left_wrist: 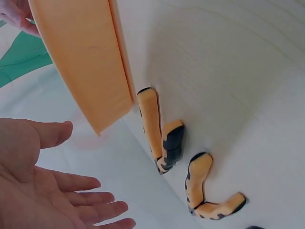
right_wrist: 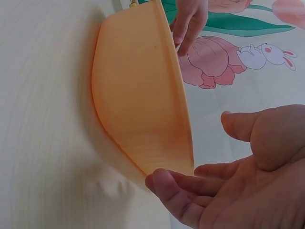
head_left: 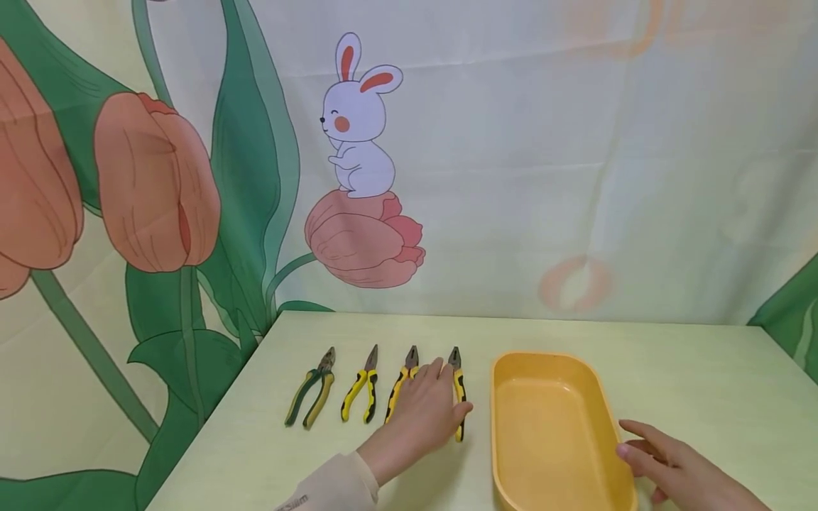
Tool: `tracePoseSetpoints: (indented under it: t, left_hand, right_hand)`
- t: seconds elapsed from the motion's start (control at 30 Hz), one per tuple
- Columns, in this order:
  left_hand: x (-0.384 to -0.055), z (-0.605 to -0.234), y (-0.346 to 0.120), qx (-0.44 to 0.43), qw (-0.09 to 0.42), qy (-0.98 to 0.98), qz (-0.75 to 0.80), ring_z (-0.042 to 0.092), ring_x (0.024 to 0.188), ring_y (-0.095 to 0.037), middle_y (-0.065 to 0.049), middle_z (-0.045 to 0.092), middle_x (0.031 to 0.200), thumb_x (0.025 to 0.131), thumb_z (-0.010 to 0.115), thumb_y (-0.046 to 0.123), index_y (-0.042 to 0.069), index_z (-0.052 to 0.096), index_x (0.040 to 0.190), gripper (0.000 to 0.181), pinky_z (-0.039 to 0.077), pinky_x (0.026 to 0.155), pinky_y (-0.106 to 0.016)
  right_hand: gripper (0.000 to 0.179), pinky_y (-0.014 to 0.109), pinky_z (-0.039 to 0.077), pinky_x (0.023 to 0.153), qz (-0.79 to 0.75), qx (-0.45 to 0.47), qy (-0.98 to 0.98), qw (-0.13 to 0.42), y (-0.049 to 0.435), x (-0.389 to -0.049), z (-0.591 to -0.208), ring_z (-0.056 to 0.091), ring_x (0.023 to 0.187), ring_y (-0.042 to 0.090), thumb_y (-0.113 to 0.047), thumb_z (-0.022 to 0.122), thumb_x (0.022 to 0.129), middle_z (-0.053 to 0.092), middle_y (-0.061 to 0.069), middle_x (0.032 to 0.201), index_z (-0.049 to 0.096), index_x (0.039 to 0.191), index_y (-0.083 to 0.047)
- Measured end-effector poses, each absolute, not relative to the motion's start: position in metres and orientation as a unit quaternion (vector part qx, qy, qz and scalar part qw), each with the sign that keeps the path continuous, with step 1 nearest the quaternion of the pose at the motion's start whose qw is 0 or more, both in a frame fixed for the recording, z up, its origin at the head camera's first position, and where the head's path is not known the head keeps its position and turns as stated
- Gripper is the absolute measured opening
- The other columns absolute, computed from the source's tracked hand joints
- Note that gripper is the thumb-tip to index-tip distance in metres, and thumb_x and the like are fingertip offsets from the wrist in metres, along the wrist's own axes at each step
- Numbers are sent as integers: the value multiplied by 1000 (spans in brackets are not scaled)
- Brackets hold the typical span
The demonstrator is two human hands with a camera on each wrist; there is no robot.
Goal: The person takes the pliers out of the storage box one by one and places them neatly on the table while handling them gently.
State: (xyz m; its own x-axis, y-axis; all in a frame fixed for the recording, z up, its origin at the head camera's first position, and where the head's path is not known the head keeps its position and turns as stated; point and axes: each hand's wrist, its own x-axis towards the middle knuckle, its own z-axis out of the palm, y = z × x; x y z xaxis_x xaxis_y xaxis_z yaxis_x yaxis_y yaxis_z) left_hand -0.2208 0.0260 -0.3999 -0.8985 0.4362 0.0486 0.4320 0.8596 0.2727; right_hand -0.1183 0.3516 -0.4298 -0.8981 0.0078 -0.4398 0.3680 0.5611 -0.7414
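Over the two rightmost pliers in the head view is my left hand (head_left: 427,404), its fingers extended with nothing gripped. The yellow-and-black combination pliers (head_left: 459,387) on the far right show beside its thumb; the neighbouring yellow-and-black pliers (head_left: 397,387) are partly hidden behind the hand. In the left wrist view, straight fingers (left_wrist: 95,200) spread apart from the handles. My right hand (head_left: 674,465) is at the right side of a yellow plastic tray (head_left: 493,426). Its loosely bent fingertips (right_wrist: 164,181) are right at the tray's end in the right wrist view.
Farther left lie yellow-and-black long-nose pliers (head_left: 371,387) and green-handled pliers (head_left: 326,363), roughly in a row with the others. All rest on a pale table (head_left: 243,454). Behind its far edge hangs a cloth (head_left: 498,177) printed with tulips and a rabbit.
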Motion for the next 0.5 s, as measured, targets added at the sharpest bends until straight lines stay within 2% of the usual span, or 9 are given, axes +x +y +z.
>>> tracePoseSetpoints:
  t: [0.13,0.23,0.37,0.5]
  left_hand:
    - [-217,-396,19,234,4,958,162,37,146,-39,-23,39,159,102,65,38,-4,48,149,65,33,114,-61]
    - [-214,-394,13,238,-3,957,167,36,148,-39,-23,37,160,103,64,39,-4,48,150,65,33,114,-60]
    - [-213,-391,6,235,-9,957,167,32,150,-38,-23,34,162,104,61,42,-4,46,151,67,31,116,-58]
    - [-212,-390,0,232,-11,959,165,29,151,-38,-23,33,163,104,60,44,-4,45,151,69,30,116,-59]
  right_hand:
    - [98,52,56,84,-448,113,863,202,354,-121,-429,62,98,30,-66,50,100,51,34,140,24,155,11]
    - [94,60,52,90,-436,89,875,190,356,-120,-429,61,114,42,-62,46,104,43,38,147,21,155,12]
    - [83,66,45,97,-411,45,896,161,360,-118,-429,49,131,53,-52,42,109,39,39,151,20,157,12]
    - [81,72,39,98,-405,28,902,150,362,-115,-430,35,140,57,-52,43,109,35,36,156,19,160,6]
